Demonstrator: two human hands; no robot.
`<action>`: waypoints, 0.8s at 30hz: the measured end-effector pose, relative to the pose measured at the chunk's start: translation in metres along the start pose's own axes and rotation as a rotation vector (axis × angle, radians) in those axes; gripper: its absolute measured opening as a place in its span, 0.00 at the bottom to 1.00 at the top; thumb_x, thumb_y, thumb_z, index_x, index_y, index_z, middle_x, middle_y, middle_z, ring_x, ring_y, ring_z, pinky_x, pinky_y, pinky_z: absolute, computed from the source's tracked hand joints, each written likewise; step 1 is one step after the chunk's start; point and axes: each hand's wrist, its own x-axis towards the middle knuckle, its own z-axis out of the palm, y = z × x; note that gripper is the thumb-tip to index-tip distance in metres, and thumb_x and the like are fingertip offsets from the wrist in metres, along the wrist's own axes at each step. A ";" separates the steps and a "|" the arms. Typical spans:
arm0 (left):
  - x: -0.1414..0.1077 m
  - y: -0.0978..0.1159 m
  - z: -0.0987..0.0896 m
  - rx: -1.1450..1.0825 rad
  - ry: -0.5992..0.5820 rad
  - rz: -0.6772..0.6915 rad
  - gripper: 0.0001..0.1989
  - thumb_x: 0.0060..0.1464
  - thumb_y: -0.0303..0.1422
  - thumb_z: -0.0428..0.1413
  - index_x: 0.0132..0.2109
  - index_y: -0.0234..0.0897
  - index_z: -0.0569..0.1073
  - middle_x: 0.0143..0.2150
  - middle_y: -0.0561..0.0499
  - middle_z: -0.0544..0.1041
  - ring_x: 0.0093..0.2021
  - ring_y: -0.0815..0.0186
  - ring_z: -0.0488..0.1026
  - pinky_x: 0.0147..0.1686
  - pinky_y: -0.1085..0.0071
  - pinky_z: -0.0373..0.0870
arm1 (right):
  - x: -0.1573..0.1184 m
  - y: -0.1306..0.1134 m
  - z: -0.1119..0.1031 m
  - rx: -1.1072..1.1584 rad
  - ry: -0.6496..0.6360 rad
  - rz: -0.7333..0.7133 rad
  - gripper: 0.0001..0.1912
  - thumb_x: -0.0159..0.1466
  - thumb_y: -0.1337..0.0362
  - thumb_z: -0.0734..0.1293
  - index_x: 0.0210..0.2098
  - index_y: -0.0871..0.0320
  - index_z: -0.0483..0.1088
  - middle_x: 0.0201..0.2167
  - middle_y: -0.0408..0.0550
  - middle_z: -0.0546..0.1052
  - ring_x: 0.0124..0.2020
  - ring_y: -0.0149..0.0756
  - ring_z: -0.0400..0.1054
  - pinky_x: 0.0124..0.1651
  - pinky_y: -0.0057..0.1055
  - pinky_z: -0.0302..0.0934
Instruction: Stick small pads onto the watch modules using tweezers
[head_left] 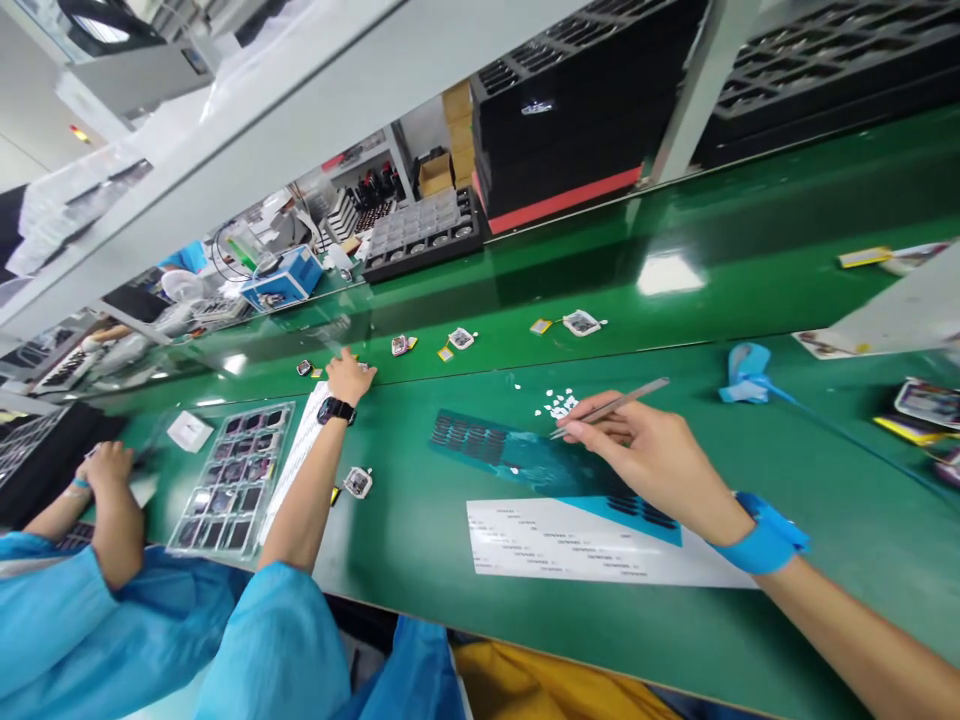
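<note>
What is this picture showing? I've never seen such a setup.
There's no machine: the single picture comes from a camera worn on a person's head, looking forward and down at their two bare hands. The right hand holds metal tweezers, tips near small white pieces. The left hand is stretched across the green workbench; whether it holds anything is unclear. Teal film and a white printed sheet lie nearby. Further left are a clear compartment tray and a co-worker's hands.
</note>
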 end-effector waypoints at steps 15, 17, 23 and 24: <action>-0.092 -0.026 -0.029 -0.101 -0.311 0.344 0.24 0.40 0.34 0.70 0.46 0.39 0.73 0.36 0.51 0.79 0.38 0.60 0.77 0.40 0.65 0.73 | -0.003 -0.010 0.003 -0.020 -0.040 -0.046 0.12 0.63 0.52 0.68 0.32 0.55 0.73 0.32 0.48 0.82 0.31 0.44 0.79 0.33 0.37 0.74; -0.092 -0.015 -0.024 -0.070 -0.325 0.384 0.23 0.38 0.33 0.71 0.43 0.39 0.76 0.38 0.49 0.79 0.42 0.57 0.76 0.45 0.62 0.72 | -0.004 -0.013 0.004 0.006 -0.061 -0.035 0.12 0.63 0.53 0.68 0.32 0.55 0.73 0.32 0.48 0.82 0.30 0.43 0.79 0.33 0.36 0.74; -0.037 0.069 0.039 -0.059 -0.264 0.387 0.15 0.60 0.34 0.59 0.53 0.36 0.73 0.54 0.43 0.74 0.57 0.55 0.70 0.58 0.53 0.66 | -0.002 -0.011 0.003 -0.008 -0.030 -0.052 0.12 0.62 0.53 0.68 0.32 0.55 0.73 0.30 0.48 0.82 0.31 0.43 0.78 0.35 0.37 0.74; -0.027 0.082 0.049 -0.062 -0.263 0.365 0.16 0.62 0.35 0.58 0.55 0.35 0.72 0.56 0.43 0.73 0.56 0.55 0.71 0.55 0.51 0.69 | 0.000 -0.009 0.002 -0.003 -0.024 -0.049 0.13 0.62 0.52 0.69 0.32 0.55 0.73 0.30 0.48 0.82 0.31 0.44 0.78 0.35 0.38 0.74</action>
